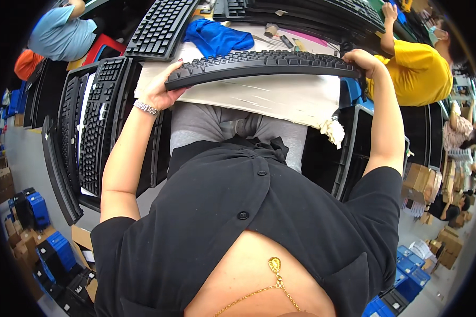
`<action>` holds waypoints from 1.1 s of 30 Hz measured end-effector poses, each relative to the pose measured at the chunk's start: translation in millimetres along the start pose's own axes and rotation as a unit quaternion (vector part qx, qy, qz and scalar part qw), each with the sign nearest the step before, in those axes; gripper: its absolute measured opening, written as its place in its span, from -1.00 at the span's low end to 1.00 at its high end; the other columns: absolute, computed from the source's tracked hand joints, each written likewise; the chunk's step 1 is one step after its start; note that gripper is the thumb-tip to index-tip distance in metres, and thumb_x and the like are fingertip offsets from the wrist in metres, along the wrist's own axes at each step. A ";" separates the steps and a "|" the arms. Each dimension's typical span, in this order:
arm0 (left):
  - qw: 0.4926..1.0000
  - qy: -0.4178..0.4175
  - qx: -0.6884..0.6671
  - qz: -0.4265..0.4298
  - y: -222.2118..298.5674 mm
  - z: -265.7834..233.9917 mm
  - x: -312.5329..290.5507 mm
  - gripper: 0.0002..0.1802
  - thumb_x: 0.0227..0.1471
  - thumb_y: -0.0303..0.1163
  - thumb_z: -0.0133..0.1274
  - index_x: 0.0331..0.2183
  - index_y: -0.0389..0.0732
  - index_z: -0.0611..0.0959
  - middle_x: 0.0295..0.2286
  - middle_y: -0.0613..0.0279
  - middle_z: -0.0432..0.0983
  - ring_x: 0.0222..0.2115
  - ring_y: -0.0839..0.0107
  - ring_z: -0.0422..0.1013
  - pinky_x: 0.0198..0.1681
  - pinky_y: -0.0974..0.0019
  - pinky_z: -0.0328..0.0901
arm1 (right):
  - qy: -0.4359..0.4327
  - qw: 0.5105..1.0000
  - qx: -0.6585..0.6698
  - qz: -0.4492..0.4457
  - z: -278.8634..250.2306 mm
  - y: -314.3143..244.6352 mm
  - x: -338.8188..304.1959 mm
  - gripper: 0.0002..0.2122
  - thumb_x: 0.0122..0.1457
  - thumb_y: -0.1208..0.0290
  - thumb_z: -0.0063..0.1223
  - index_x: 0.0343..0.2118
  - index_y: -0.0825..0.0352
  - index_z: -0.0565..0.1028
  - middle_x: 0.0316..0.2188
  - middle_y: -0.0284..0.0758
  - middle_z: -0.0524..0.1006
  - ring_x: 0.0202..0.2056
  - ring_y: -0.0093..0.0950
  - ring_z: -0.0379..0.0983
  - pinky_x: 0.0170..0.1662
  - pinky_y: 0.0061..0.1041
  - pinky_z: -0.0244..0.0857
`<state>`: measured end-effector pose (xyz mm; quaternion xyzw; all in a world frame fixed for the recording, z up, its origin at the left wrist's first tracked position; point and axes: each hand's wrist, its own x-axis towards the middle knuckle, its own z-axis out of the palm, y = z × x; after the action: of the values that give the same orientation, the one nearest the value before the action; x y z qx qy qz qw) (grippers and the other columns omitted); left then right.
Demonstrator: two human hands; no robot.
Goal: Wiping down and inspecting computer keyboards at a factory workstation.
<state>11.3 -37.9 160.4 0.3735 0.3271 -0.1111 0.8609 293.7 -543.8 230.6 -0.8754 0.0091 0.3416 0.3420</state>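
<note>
A full-size black keyboard [264,64] is held up level above the front of the worktable, its long near edge toward me. My left hand [163,89], with a metal watch on the wrist, grips its left end, thumb on top and fingers below. Around the right end, my right hand [366,62] is closed, its fingertips on the upper edge. Beyond the keyboard a blue cloth [217,37] lies crumpled on the table. Another black keyboard [161,26] lies slanted at the far left of the tabletop.
The white-covered worktable [259,98] has small bottles and tools at its back. Stacked keyboards [301,13] line the far edge. At left stands a black crate of keyboards [98,127]; a crumpled white rag [332,131] hangs at the table's right corner. A person in yellow [418,71] works at right.
</note>
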 end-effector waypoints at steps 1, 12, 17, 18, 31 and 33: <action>1.000 0.006 -0.004 0.004 -1.0 0.7 -1.1 -0.64 0.10 -0.27 0.28 -0.15 -0.28 0.62 -0.18 0.04 0.62 -0.25 0.27 0.61 -0.15 0.34 0.56 | -0.006 1.000 -0.003 -0.004 3.1 -2.2 -1.2 -0.86 0.05 0.37 -0.07 -0.52 0.29 0.49 -0.59 -0.36 0.48 -0.67 -0.61 0.32 -0.63 -0.66 0.13; 0.995 -0.016 -0.094 -0.034 -19.6 -11.9 16.1 -0.66 0.08 -0.29 0.30 -0.16 -0.27 0.62 -0.20 0.01 0.63 -0.26 0.13 0.61 -0.24 0.35 0.59 | -0.029 0.998 -0.052 -0.036 16.7 -23.5 -46.6 -0.77 0.14 0.31 -0.14 -0.40 0.34 0.52 -0.53 -0.24 0.65 -0.72 -0.63 0.36 -0.69 -0.74 0.06; 0.992 -0.040 -0.090 -0.079 -25.0 -20.9 24.6 -0.65 0.10 -0.27 0.29 -0.16 -0.28 0.61 -0.21 0.02 0.63 -0.28 0.04 0.62 -0.29 0.34 0.59 | -0.059 0.995 -0.054 0.066 7.2 -10.4 -8.1 -0.75 0.16 0.33 -0.17 -0.39 0.36 0.54 -0.54 -0.19 0.67 -0.74 -0.64 0.36 -0.70 -0.77 0.03; 0.993 -0.028 -0.087 -0.074 -26.4 -18.5 22.6 -0.64 0.10 -0.26 0.28 -0.16 -0.29 0.61 -0.22 0.02 0.63 -0.28 0.03 0.62 -0.31 0.35 0.59 | -0.060 0.995 -0.051 0.067 10.0 -9.8 -9.9 -0.75 0.16 0.33 -0.17 -0.39 0.36 0.54 -0.54 -0.18 0.67 -0.74 -0.64 0.36 -0.71 -0.77 0.03; 0.986 -0.059 -0.111 -0.108 -27.0 -17.2 14.9 -0.61 0.14 -0.20 0.25 -0.18 -0.35 0.62 -0.24 -0.01 0.66 -0.29 -0.01 0.63 -0.43 0.36 0.59 | -0.055 0.996 -0.041 0.051 16.4 -4.0 -15.4 -0.71 0.19 0.31 -0.16 -0.37 0.39 0.58 -0.52 -0.15 0.67 -0.74 -0.67 0.34 -0.71 -0.81 0.03; 0.982 -0.062 -0.121 -0.132 -26.9 -19.8 16.7 -0.61 0.15 -0.20 0.25 -0.19 -0.35 0.62 -0.24 -0.01 0.66 -0.29 0.00 0.63 -0.43 0.35 0.59 | -0.057 0.996 -0.039 0.052 16.6 -3.2 -15.8 -0.71 0.19 0.31 -0.15 -0.37 0.40 0.58 -0.54 -0.16 0.67 -0.76 -0.68 0.32 -0.72 -0.81 0.02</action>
<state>2.7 -41.5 124.3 0.2122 0.3306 -0.2065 0.8961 272.6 -534.7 233.2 -0.8658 0.0216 0.4079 0.2892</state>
